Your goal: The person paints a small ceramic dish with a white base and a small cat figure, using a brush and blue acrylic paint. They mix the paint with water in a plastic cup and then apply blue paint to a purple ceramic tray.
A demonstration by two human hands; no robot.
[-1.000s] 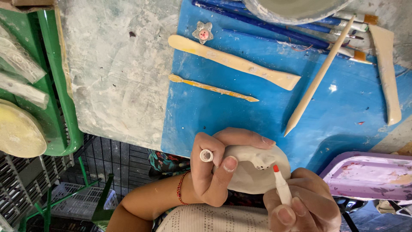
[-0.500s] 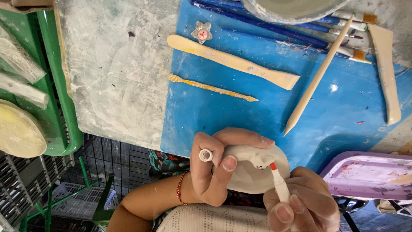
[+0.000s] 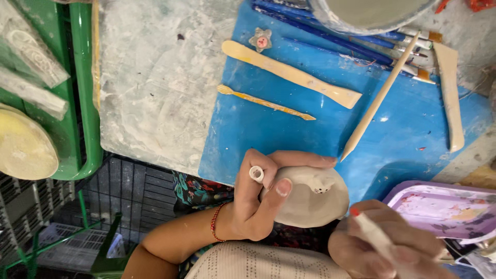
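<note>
Bare blue mat (image 3: 248, 139) lies open between the yellow pick (image 3: 263, 102) and the hands (image 3: 258, 201).

- Clay piece (image 3: 305, 199): pale cream, small dark dots on one bump.
- Mat (image 3: 310, 134): bright blue.
- Counter (image 3: 150, 77): grey-white, smeared.
- Tray (image 3: 82, 103): green.
- Palette (image 3: 439, 206): lilac.
- Wrist thread (image 3: 214, 227): red.
- Star charm (image 3: 260, 40): grey, pink centre.

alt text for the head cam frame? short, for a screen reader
A person's left hand holds a pale clay piece over the edge of a blue mat, while the right hand grips a white red-tipped tool just off it. Wooden modelling tools and brushes lie on the mat.
</note>
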